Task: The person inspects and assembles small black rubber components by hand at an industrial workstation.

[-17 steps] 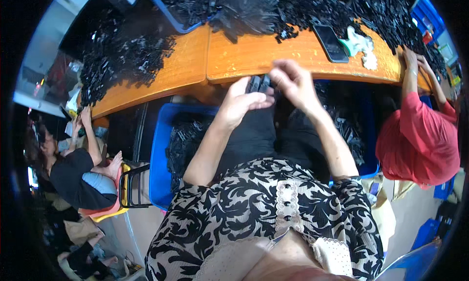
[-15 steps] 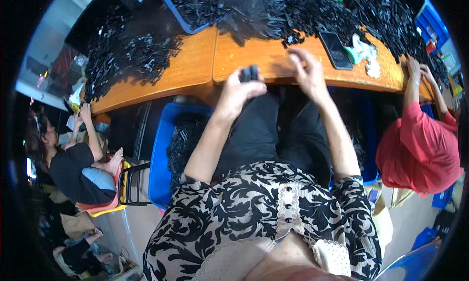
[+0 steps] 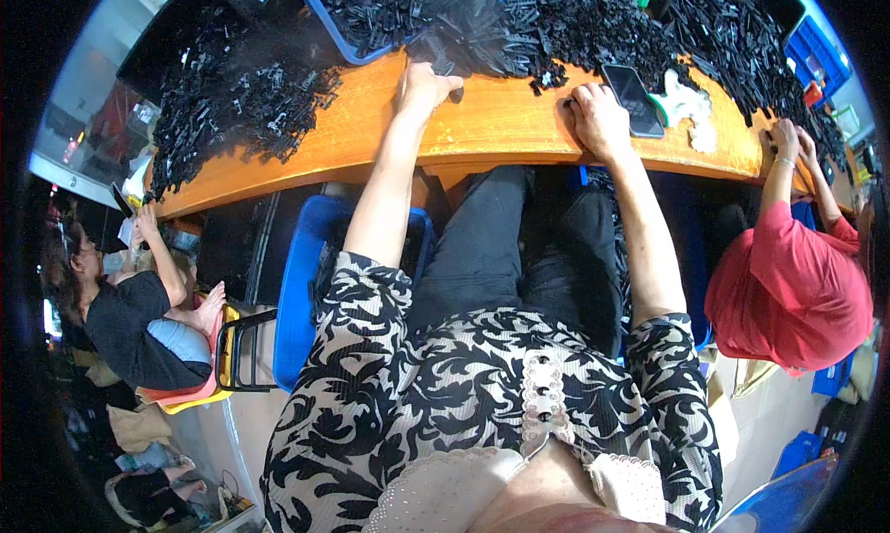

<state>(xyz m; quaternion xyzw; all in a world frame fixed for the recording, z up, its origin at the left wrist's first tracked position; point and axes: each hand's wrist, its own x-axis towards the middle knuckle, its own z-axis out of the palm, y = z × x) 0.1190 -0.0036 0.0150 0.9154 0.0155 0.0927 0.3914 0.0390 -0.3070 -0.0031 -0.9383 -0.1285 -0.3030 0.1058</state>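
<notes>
My left hand (image 3: 426, 90) is at the near edge of a heap of long black plastic strips (image 3: 468, 40), on the wooden table (image 3: 505, 116). Its fingers bend down out of sight and its thumb points right. Dark bits show beside the fingers, but what they grip is hidden. My right hand (image 3: 601, 120) rests on the table just left of a black phone (image 3: 633, 100). Its fingers are curled under, closed on something too small or hidden to name. A mound of small black plastic parts (image 3: 593, 32) lies beyond it.
A blue tray rim (image 3: 324, 19) and another pile of black parts (image 3: 246, 116) are at the left. A crumpled white and green item (image 3: 684, 107) lies right of the phone. Blue bins (image 3: 297, 292) flank my legs. Co-workers sit at left (image 3: 130, 301) and right (image 3: 788, 292).
My left hand has gone forward and left from the table's front edge to the strips; the black block it held no longer shows. My right hand has lowered onto the table, its fingers now curled.
</notes>
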